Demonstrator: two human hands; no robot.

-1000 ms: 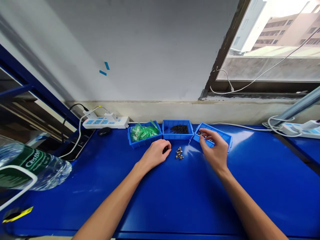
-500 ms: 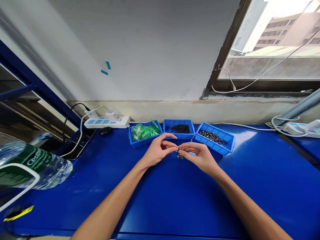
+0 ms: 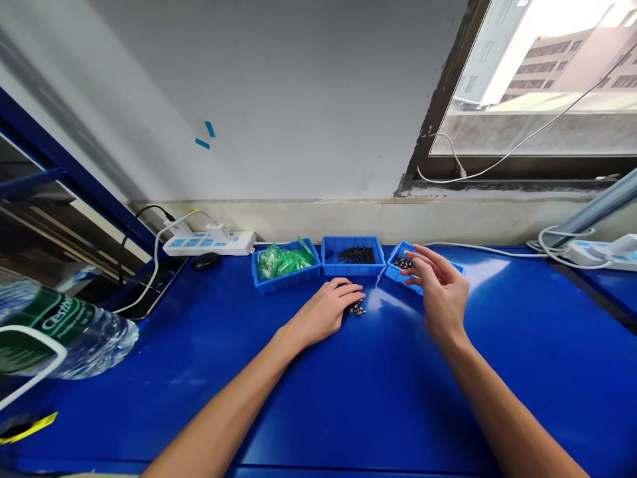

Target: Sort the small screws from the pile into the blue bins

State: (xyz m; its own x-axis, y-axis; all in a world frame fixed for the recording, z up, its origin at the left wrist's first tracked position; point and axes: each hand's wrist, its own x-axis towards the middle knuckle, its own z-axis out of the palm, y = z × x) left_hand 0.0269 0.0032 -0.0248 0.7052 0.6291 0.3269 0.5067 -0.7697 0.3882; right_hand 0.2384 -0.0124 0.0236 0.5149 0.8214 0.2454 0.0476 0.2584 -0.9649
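My left hand [image 3: 328,307] rests on the blue table, its fingers bent over a small pile of metal screws [image 3: 357,307]; whether it grips any is hidden. My right hand [image 3: 442,289] is raised, fingers apart, in front of the right blue bin [image 3: 398,273], and nothing shows in it. Metal screws [image 3: 403,262] lie in that bin, partly covered by the hand. The middle blue bin [image 3: 352,269] holds black screws [image 3: 357,255]. Green plastic bags [image 3: 286,261] fill the left blue bin [image 3: 288,282].
A large water bottle [image 3: 64,328] lies at the left of the blue table [image 3: 348,398]. Along the wall are a white power strip [image 3: 212,243] and a black mouse [image 3: 206,261]. White cable [image 3: 497,251] runs to another power strip [image 3: 602,255] at the right.
The hands have parted. My right hand has moved right and up to the right bin and opened. My left hand has lowered onto the table beside the screws.
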